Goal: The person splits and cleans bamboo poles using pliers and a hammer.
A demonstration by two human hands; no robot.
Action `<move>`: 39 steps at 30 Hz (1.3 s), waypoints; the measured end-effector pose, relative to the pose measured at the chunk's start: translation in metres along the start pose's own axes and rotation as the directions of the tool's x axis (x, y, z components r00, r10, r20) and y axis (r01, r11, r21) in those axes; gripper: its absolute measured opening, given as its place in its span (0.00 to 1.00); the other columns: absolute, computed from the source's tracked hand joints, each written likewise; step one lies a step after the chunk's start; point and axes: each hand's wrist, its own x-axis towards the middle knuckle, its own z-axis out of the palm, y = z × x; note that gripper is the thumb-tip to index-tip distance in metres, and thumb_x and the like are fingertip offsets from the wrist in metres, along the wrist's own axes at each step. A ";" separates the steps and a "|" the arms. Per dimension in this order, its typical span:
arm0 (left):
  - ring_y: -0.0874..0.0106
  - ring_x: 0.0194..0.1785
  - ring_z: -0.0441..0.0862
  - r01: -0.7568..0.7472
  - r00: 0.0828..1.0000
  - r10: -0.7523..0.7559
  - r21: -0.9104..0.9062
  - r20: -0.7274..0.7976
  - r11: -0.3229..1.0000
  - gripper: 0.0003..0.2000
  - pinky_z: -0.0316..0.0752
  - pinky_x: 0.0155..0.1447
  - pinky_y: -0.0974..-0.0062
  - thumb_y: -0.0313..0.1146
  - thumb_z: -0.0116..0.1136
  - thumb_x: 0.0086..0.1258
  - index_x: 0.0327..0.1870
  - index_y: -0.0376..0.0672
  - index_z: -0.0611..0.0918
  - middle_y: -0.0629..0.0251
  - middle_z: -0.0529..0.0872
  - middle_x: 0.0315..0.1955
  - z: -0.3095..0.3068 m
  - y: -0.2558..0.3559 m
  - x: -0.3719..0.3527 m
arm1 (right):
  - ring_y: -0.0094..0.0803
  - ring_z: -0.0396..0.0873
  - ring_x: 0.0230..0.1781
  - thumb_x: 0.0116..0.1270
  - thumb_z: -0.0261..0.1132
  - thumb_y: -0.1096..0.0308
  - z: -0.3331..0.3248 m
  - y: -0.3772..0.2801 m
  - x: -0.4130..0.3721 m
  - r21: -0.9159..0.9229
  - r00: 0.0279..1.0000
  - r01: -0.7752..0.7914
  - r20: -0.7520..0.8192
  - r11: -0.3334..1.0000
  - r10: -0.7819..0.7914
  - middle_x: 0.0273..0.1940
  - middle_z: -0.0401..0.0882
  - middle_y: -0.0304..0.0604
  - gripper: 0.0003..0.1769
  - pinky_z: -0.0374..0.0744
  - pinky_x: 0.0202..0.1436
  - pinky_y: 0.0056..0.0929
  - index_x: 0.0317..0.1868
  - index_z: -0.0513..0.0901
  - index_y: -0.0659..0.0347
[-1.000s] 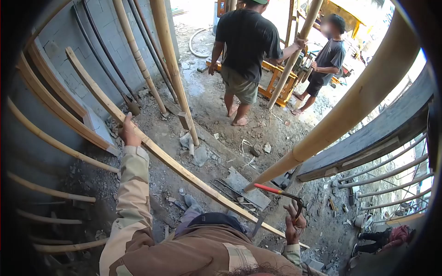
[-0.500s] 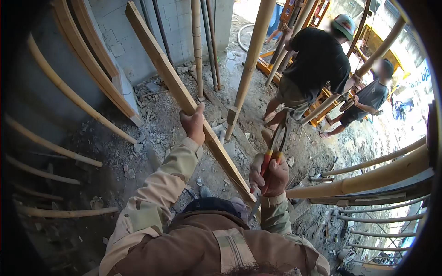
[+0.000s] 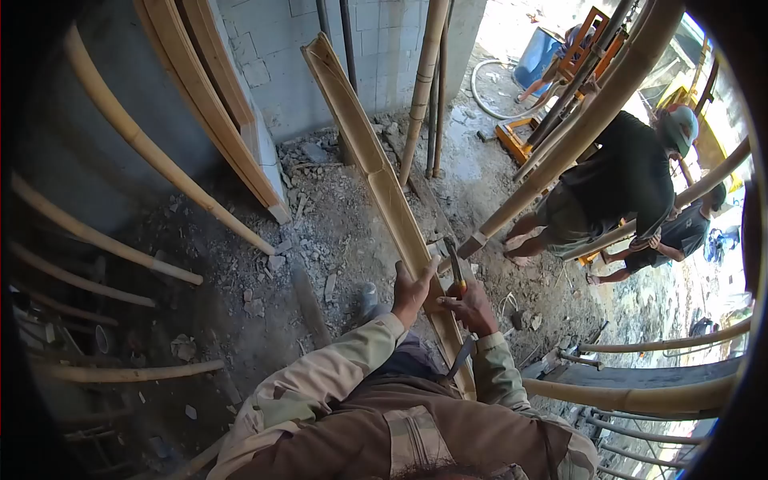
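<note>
A long split length of bamboo (image 3: 382, 186), its hollow side facing up, runs slantwise from near my body towards the block wall. My left hand (image 3: 412, 294) is closed on its left edge, the thumb lying along it. Pincers (image 3: 454, 264) with red-and-yellow grips are in my right hand (image 3: 474, 310), which is against the bamboo's right edge. Their metal end points away from me, over the bamboo's right side. Close to my right wrist is a flat grey strip (image 3: 462, 357) that I cannot identify.
Bamboo poles (image 3: 152, 152) stand at left, with wooden frame boards (image 3: 210, 104) by the block wall (image 3: 276, 56). A thick bamboo pole (image 3: 568, 140) slants at right, near a person in a black shirt (image 3: 616, 176) and a second person (image 3: 676, 238). Rubble (image 3: 320, 224) covers the ground.
The bamboo has rolled to show its hollow side and shifted right in view. My left hand has come down it, close to my right hand. The pincers have moved against the bamboo.
</note>
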 end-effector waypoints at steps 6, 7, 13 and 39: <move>0.67 0.71 0.70 0.131 0.710 -0.083 -0.015 0.700 0.991 0.34 0.66 0.71 0.70 0.54 0.60 0.78 0.69 0.33 0.65 0.51 0.75 0.64 -0.068 -0.020 0.082 | 0.49 0.82 0.39 0.56 0.75 0.59 -0.003 0.005 0.077 -0.178 0.991 0.082 -0.089 0.981 -0.099 0.35 0.81 0.52 0.20 0.78 0.45 0.43 0.41 0.80 0.63; 0.66 0.74 0.67 0.170 0.572 -0.088 -0.013 0.815 0.985 0.37 0.63 0.74 0.70 0.56 0.59 0.78 0.72 0.32 0.64 0.51 0.73 0.67 -0.078 -0.014 0.099 | 0.47 0.82 0.38 0.56 0.72 0.61 -0.003 0.016 0.092 -0.195 0.996 0.068 -0.047 0.978 -0.078 0.35 0.81 0.51 0.18 0.78 0.45 0.43 0.41 0.79 0.63; 0.58 0.84 0.54 0.340 0.661 -0.239 0.000 0.712 0.941 0.53 0.52 0.82 0.48 0.80 0.39 0.69 0.83 0.44 0.55 0.55 0.60 0.81 -0.182 0.045 0.232 | 0.41 0.81 0.38 0.55 0.73 0.63 0.016 0.032 0.099 -0.137 0.994 -0.044 0.091 0.990 0.056 0.36 0.81 0.49 0.19 0.77 0.44 0.43 0.44 0.79 0.61; 0.48 0.76 0.68 0.454 0.631 0.239 -0.602 0.738 0.657 0.43 0.56 0.81 0.45 0.75 0.41 0.72 0.83 0.62 0.55 0.51 0.76 0.69 -0.473 0.268 0.197 | 0.29 0.83 0.28 0.66 0.61 0.81 0.491 -0.253 -0.099 0.378 0.225 -0.017 -0.901 0.926 0.372 0.34 0.89 0.46 0.09 0.80 0.36 0.31 0.46 0.79 0.63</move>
